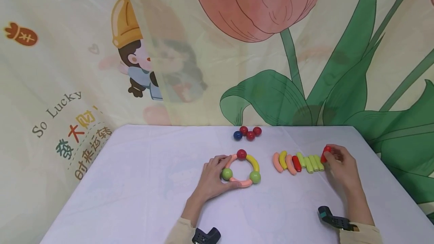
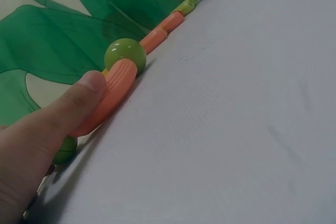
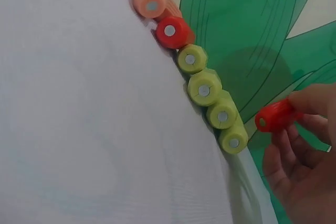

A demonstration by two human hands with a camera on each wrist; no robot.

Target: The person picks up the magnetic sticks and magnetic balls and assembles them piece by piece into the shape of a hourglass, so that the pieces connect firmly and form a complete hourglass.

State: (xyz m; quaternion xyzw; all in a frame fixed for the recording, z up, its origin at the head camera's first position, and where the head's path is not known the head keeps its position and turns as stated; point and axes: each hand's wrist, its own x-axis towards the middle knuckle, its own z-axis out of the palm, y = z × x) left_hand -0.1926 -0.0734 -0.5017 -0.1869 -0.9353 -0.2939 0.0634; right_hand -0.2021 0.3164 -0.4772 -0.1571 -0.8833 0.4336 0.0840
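Observation:
My left hand (image 1: 213, 178) holds a ring of magnetic building pieces on the table, thumb on the lower pink curved rod (image 1: 245, 183) and fingers at the upper left. The ring also has a red ball (image 1: 241, 154), a yellow curved rod (image 1: 253, 162), another pink curved rod and two green balls (image 1: 255, 177). A short red magnetic rod (image 3: 275, 116) is pinched between thumb and fingers of my right hand (image 1: 344, 165). It is raised at the right end of a row of rods, beside the light green rods (image 1: 311, 163).
Left of the green rods, the row continues with a red rod (image 1: 296, 163), pink curved rods (image 1: 277, 162) and a yellow curved one (image 1: 283, 160). Near the back edge sit a blue ball (image 1: 237, 135) and several red balls (image 1: 250, 136). A printed cloth (image 1: 190, 48) hangs behind the white table (image 1: 135, 191).

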